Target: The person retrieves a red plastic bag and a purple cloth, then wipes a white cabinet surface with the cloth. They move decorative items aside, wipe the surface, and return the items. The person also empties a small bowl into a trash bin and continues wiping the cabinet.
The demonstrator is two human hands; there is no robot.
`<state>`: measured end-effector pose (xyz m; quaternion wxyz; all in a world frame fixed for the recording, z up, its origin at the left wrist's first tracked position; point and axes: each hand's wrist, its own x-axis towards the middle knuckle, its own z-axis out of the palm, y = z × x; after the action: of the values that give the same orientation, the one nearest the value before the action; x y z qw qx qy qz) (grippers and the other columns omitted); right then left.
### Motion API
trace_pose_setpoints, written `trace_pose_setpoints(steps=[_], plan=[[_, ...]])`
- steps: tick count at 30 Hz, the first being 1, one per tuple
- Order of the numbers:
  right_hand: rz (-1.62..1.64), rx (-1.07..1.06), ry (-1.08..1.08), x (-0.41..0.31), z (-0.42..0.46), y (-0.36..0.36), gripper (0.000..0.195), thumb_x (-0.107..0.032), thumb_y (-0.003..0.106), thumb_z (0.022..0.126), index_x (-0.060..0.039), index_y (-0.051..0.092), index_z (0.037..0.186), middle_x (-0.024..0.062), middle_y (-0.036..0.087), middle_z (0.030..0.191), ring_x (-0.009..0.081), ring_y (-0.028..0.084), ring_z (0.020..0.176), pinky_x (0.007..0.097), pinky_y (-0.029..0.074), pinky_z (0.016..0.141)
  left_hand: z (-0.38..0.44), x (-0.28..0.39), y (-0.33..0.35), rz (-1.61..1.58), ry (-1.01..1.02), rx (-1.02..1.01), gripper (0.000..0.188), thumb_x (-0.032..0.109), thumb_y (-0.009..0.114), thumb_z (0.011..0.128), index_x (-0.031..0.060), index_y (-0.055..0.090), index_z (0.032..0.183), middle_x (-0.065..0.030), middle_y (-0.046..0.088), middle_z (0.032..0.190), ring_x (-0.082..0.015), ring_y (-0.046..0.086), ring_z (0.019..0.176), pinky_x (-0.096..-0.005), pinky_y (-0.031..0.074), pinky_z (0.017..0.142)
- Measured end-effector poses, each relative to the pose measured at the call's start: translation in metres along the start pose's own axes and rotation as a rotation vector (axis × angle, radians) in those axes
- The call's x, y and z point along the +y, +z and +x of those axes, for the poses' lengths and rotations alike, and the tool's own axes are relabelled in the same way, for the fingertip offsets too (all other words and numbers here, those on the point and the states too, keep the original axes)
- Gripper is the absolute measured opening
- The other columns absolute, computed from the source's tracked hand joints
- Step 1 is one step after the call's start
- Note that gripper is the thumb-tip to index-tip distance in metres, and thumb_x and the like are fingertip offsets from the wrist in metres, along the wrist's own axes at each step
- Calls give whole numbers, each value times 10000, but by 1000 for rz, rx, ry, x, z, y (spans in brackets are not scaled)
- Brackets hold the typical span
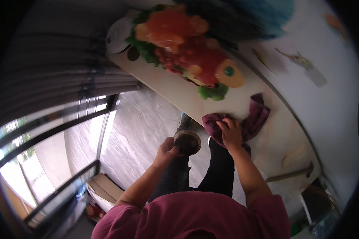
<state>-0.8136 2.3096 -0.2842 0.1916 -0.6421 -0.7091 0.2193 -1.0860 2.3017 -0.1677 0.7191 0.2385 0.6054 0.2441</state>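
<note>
My left hand (167,154) holds a dark, round, bowl-like vessel (187,142) over the floor, near my legs. Its rim looks worn and lighter, and its inside is too dark to make out. On the pale narrow tabletop (194,103), my right hand (232,133) grips a bunched purple cloth (214,124) near the front edge. More of the purple cloth (258,115) stretches to the right of that hand in a loose, upturned fold; the hand and forearm hide part of it.
A large glossy red, yellow and green ornament (185,50) occupies the tabletop's far end, beside a white disc-shaped object (119,35). A curved brown stick (290,174) lies at the near end. Left are a dark curtain (62,65), a framed window (53,143) and a cardboard box (104,188).
</note>
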Motion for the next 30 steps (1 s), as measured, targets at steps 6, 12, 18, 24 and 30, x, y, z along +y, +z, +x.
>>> trace_pose_setpoints(steps=[6,12,18,24,30], plan=[[-224,353,201,-71,94,65,534,-47,546,741,3,412,1255,293,415,1181,472,441,1025,533,381,888,2,-12,-37,-103,-2,49,333,131,560,842,10,471,1139,-101,558,1054,-205,578,953,-354,541,755],[-121,320,180,-116,99,95,668,-50,577,706,-12,329,1325,261,389,1261,463,427,1082,531,369,910,-8,-6,-65,-215,26,119,364,185,609,840,-16,475,1113,-126,560,1054,-215,581,945,-343,539,750],[-151,191,138,-151,182,116,522,-109,596,682,-90,505,1196,152,454,1292,401,500,978,473,430,857,-6,-2,-106,-340,72,143,248,56,571,836,13,515,1075,-102,593,1034,-217,601,917,-359,555,719],[88,-100,-279,-176,126,146,357,-41,582,696,-142,624,1036,78,566,1142,331,516,1006,415,451,841,-11,23,-146,-264,154,205,288,95,551,845,58,492,1124,-63,597,1027,-199,617,904,-355,553,722],[652,-733,208,-144,-31,65,296,-73,558,733,-49,590,1027,158,609,931,320,589,867,402,474,748,16,53,-125,-94,150,94,312,37,560,804,-9,472,1100,-81,560,954,-144,582,787,-284,528,665]])
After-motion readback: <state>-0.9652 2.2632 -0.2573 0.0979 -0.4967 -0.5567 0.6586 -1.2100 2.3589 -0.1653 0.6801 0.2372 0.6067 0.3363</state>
